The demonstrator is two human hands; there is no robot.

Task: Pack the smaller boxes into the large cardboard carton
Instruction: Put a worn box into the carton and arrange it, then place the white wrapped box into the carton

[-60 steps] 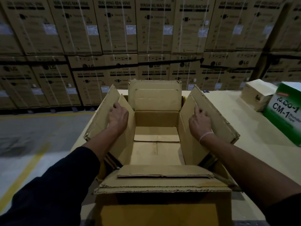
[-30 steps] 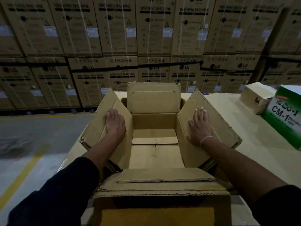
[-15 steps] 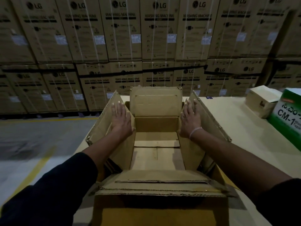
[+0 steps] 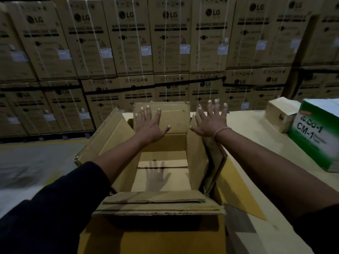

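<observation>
Cardboard carton (image 4: 161, 143) sits open at the centre of the frame on a pale table (image 4: 253, 129), its four flaps spread and its floor bare apart from the shadow of a hand. Both arms reach over it from the lower corners. The left hand (image 4: 149, 125) is flat with fingers splayed, in front of the upright far flap; I can't tell whether it touches the flap. The right hand (image 4: 211, 120) is likewise spread wide and holds nothing, raised above the carton's right flap, a thin band round its wrist. At the right edge of the frame, well apart from the carton, a small brown box (image 4: 280, 114) stands just beside a green and white box (image 4: 317, 134) marked CM-1. Stacked washing machine cartons (image 4: 170, 43) fill the upper frame.
</observation>
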